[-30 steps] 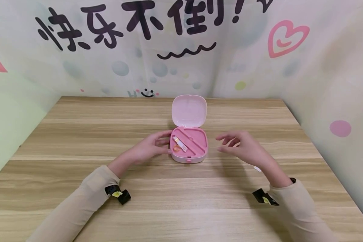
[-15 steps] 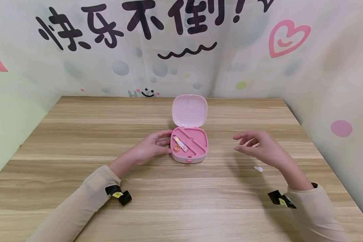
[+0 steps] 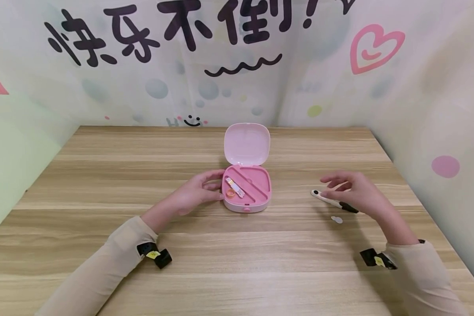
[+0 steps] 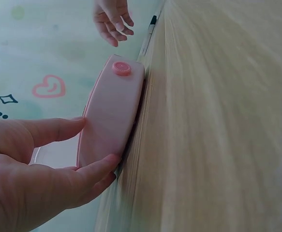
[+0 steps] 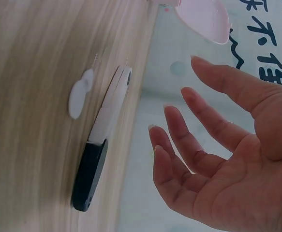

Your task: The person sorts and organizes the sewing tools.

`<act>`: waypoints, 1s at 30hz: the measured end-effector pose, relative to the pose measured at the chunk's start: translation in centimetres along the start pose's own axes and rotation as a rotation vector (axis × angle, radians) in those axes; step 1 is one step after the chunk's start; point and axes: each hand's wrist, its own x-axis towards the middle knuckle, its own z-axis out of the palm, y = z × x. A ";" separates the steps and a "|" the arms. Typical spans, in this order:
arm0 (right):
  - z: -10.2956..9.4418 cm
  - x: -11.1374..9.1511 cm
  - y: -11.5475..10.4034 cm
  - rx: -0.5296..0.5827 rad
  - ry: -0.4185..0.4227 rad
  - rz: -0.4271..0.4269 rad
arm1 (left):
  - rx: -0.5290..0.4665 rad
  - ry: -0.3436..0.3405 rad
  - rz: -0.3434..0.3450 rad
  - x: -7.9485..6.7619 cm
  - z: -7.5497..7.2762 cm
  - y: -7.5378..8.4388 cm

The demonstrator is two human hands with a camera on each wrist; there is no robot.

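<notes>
My left hand (image 3: 193,193) touches the left side of a pink case (image 3: 246,210), whose pale lid (image 3: 247,145) stands raised. Thumb and fingers reach along that side, and the left wrist view shows the fingertips against the case's wall. Inside the case's left compartment lie a small white stick (image 3: 235,188) with orange marks and an orange ring (image 3: 231,193). My right hand (image 3: 351,191) hovers with loosely bent fingers and nothing in them. Below it a slim tool (image 5: 102,116), white at one end and black at the other, lies on the table; its kind is unclear.
A small flat white piece (image 5: 78,96) lies beside the tool on the wooden table (image 3: 181,272). A printed cloth (image 3: 320,79) hangs behind the table's back edge, and walls stand at the left and right.
My right hand has moved right, away from the case, and the white-and-black tool and the small white piece now show more fully. The left hand has stayed at the case.
</notes>
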 end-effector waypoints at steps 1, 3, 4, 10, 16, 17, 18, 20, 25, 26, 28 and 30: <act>-0.1 0.1 0.2 0.003 -0.005 0.003 | 0.002 0.000 0.001 0.0 0.0 0.0; -0.2 0.1 0.4 0.004 -0.015 0.011 | 0.004 0.001 0.000 0.0 -0.1 0.0; -0.3 0.1 0.6 0.001 -0.019 0.016 | 0.005 0.002 -0.002 0.0 -0.1 0.0; -0.8 -0.5 1.8 -0.014 -0.028 0.050 | 0.008 0.002 -0.008 0.0 -0.1 0.2; -0.4 -1.2 3.0 -0.009 -0.002 0.080 | 0.001 0.000 -0.006 -0.1 -0.1 0.2; -0.3 -1.4 3.2 -0.009 0.006 0.083 | 0.001 0.000 -0.004 0.0 -0.1 0.2; -0.2 -1.5 3.4 -0.009 0.014 0.085 | 0.002 -0.001 -0.002 0.0 -0.1 0.1; 0.0 -1.6 3.7 -0.017 0.030 0.087 | 0.007 -0.001 0.002 0.1 -0.2 0.0; 0.5 -2.0 4.3 -0.049 0.069 0.077 | 0.005 0.000 0.001 0.1 -0.1 -0.1; 0.6 -2.0 4.4 -0.053 0.077 0.070 | 0.006 0.001 0.000 0.1 -0.1 0.0; 0.7 -2.1 4.6 -0.060 0.088 0.068 | 0.005 0.003 -0.003 0.1 -0.1 0.0; 0.8 -2.1 4.8 -0.061 0.090 0.069 | 0.006 0.002 -0.004 0.0 0.0 0.0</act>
